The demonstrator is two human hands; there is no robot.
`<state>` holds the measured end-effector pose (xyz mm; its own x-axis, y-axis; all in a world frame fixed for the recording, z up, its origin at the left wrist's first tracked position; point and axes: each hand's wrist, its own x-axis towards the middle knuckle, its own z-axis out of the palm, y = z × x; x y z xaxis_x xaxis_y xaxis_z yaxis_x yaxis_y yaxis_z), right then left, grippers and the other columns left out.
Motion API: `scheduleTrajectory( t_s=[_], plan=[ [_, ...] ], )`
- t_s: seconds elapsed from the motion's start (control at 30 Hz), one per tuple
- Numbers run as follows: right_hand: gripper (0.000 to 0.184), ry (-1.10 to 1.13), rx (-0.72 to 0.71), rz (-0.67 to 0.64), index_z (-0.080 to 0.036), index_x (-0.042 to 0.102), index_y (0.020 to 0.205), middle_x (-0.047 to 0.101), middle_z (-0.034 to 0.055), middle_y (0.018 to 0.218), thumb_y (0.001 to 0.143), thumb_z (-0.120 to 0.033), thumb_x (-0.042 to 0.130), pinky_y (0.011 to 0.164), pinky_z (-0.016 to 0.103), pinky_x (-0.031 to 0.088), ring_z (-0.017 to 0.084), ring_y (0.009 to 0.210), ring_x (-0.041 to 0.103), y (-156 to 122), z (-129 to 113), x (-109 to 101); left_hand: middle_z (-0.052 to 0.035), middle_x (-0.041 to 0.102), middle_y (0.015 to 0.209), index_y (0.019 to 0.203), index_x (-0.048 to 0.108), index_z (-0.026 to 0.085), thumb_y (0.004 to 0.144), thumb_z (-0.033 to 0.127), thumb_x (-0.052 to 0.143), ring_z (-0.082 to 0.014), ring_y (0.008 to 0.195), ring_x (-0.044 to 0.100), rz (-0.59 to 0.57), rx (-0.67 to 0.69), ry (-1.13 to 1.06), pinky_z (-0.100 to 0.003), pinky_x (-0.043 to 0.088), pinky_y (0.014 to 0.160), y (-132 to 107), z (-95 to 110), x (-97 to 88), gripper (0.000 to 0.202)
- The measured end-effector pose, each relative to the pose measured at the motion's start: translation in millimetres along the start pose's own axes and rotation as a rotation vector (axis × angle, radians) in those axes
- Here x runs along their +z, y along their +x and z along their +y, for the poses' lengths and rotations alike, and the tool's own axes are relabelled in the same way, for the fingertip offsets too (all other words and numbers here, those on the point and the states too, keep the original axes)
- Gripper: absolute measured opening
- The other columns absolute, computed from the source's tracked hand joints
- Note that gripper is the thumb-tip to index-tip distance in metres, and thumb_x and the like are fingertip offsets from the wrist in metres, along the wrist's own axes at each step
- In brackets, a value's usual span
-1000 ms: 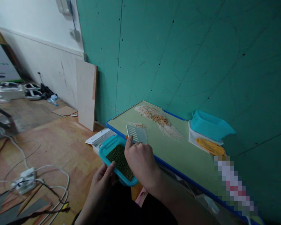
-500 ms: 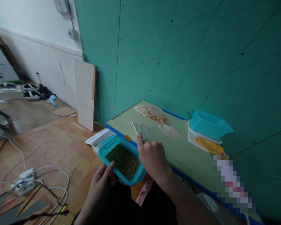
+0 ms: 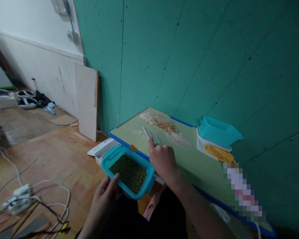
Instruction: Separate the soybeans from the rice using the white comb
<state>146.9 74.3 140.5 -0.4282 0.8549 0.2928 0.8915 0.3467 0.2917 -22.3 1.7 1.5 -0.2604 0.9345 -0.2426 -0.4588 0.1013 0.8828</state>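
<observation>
My left hand (image 3: pixel 104 192) grips the near left rim of a turquoise plastic container (image 3: pixel 149 181), thumb on the inner edge. Inside it lies a layer of green beans (image 3: pixel 129 174). The container is held at the front edge of a low pale-green table (image 3: pixel 204 169). My right hand (image 3: pixel 162 158) is closed around a white slotted scraper (image 3: pixel 147 132), its index finger stretched along it; the handle is hidden in the hand. The scraper is by a small scatter of grains (image 3: pixel 139 133) on the tabletop. Beyond it spreads a pile of white grains and tan beans (image 3: pixel 165 126).
At the table's right stand a turquoise scoop-like tub (image 3: pixel 218 131), a white tray (image 3: pixel 201 141) and an orange-yellow item (image 3: pixel 218 153). A green wall (image 3: pixel 149 49) borders the table. A power strip (image 3: pixel 20 197) with tangled cables lies on the floor, left.
The scraper has turned more edge-on and moved slightly with my right hand beside the small scatter. My left hand still holds the container. The whole view has shifted a little.
</observation>
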Motion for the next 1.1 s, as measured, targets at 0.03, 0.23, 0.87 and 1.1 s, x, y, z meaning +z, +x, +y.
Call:
scheduleTrajectory(
  t_s=[0.03,0.23,0.87,1.1],
  plan=[
    [0.045,0.013,0.0,0.0,-0.002,0.054,0.136,0.074,0.0158,0.074,0.092,-0.003,0.043,0.053,0.03,0.052,0.023,0.064,0.073,-0.4,-1.9,-1.0,0.0072,0.047,0.047,0.064,0.058,0.019,0.066,0.057,0.082,-0.0077,0.042,0.042,-0.012,-0.011,-0.014,-0.018,0.033,0.041,0.7,-1.5,-1.2,0.045],
    [0.044,0.061,0.004,0.029,0.002,0.055,0.135,0.073,0.0164,0.072,0.093,-0.004,0.041,0.051,0.03,0.05,0.023,0.061,0.072,-1.6,-9.3,-4.3,0.0076,0.046,0.048,0.061,0.057,0.019,0.061,0.057,0.085,-0.0074,0.043,0.042,-0.009,-0.024,-0.014,-0.018,0.033,0.042,-3.7,6.5,2.1,0.047],
    [0.04,0.048,0.203,-0.011,0.008,0.058,0.128,0.076,0.0238,0.082,0.093,0.001,0.041,0.064,0.034,0.059,0.027,0.077,0.076,41.6,8.2,14.6,0.0042,0.056,0.049,0.065,0.07,0.021,0.046,0.036,0.091,-0.0127,0.046,0.048,0.022,-0.134,-0.003,-0.024,0.043,0.047,-18.0,43.7,21.9,0.032],
    [0.042,-0.029,0.304,-0.067,-0.002,0.056,0.134,0.075,0.0218,0.083,0.095,-0.005,0.042,0.067,0.033,0.055,0.028,0.078,0.076,8.2,40.7,10.6,0.0061,0.049,0.044,0.059,0.063,0.021,0.045,0.055,0.09,-0.0099,0.042,0.041,0.047,-0.113,0.033,-0.021,0.033,0.04,-11.2,27.1,11.0,0.046]
  ],
)
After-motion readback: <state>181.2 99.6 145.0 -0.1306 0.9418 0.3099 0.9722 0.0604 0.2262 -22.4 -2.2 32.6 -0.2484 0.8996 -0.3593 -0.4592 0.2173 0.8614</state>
